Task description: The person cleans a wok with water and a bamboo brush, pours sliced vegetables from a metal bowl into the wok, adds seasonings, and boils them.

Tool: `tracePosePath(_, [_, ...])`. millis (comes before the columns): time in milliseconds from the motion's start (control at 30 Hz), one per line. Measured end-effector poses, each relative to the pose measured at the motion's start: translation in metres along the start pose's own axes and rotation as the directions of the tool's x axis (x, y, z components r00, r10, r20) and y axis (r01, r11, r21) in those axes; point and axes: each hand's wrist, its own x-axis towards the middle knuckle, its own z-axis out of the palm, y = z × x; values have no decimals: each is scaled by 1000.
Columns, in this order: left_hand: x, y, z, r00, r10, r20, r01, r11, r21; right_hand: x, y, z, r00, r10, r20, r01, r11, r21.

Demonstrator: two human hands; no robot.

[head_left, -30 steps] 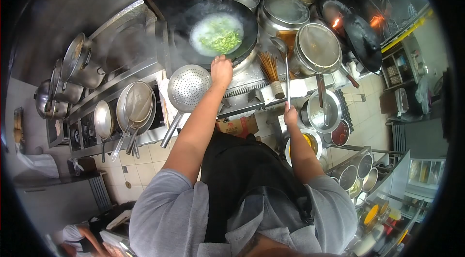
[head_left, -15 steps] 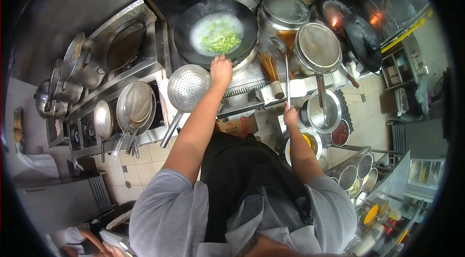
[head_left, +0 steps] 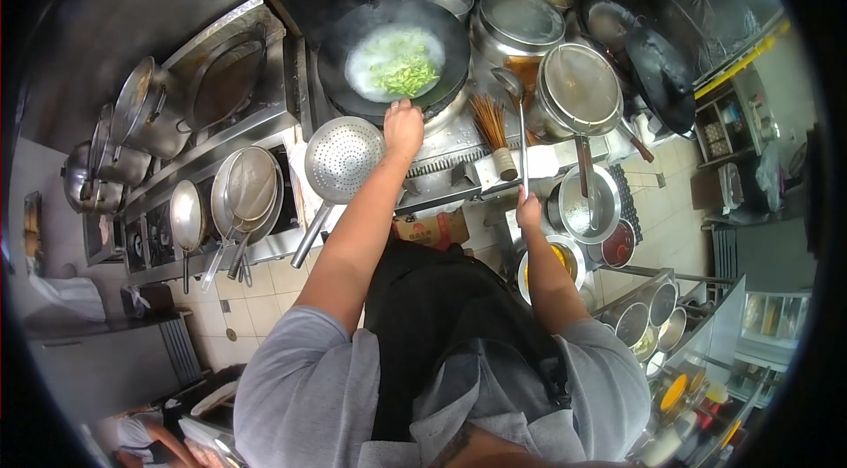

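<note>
At the near rim of the black wok (head_left: pixel 333 71), my left hand (head_left: pixel 404 127) is closed on the edge. Pale green vegetable pieces (head_left: pixel 408 74) sit in cloudy, steaming liquid in the wok. The fingers of my right hand (head_left: pixel 529 210) are wrapped round the long handle of a metal ladle (head_left: pixel 523 137). Its bowl points away from me, beside a bundled bamboo brush (head_left: pixel 492 126). A perforated metal strainer (head_left: pixel 345 157) lies just left of my left forearm, its handle toward me.
Right of the wok stand a large pot (head_left: pixel 520 16) and a mesh strainer (head_left: pixel 582 87) over another pot. A black wok (head_left: pixel 657 75) leans at the far right. More pans (head_left: pixel 187 214) sit left. Part of another person (head_left: pixel 146 437) shows at lower left.
Flames seen by the far-right wok half a second ago no longer show. The vegetable pieces have shifted slightly in the liquid. Both my hands stay in place.
</note>
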Motion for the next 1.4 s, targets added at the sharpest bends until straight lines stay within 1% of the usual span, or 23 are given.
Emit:
tracePosePath(100, [1, 0, -1, 1000, 2, 16, -2, 1000, 16, 0, 0, 0, 1000, 17, 6, -17, 1000, 11])
tracePosePath(167, [0, 1, -2, 1000, 1, 18, -1, 1000, 10, -1, -1, -1, 999, -41, -23, 41, 999, -24])
tracePosePath(400, [1, 1, -2, 999, -3, 33, 2, 1000, 11, -4, -4, -3, 1000, -13, -5, 13, 1000, 18])
tracePosePath(467, [1, 1, -1, 1000, 0, 24, 0, 1000, 13, -5, -4, -2, 998, -46, -47, 46, 999, -13])
tracePosePath(567, [1, 0, 1, 1000, 5, 15, -6, 1000, 11, -3, -2, -2, 997, -69, -46, 68, 997, -26])
tracePosePath(733, [1, -1, 3, 1000, 11, 0, -11, 1000, 23, -4, -4, -3, 998, -50, -36, 50, 999, -4])
tracePosePath(933, [0, -1, 1, 1000, 19, -18, -19, 1000, -7, -8, -7, -5, 999, -37, -28, 37, 999, 12])
tracePosePath(1133, [2, -3, 8, 1000, 3, -11, -3, 1000, 18, -7, -5, -4, 998, -51, -33, 51, 999, -7])
tracePosePath(1333, [1, -3, 5, 1000, -6, 6, 6, 1000, -21, -1, -1, 0, 996, -76, -41, 76, 997, -4])
tracePosePath(1400, [2, -4, 10, 999, -43, -2, 43, 999, 26, -3, 8, 7, 995, -88, -51, 88, 996, -8])
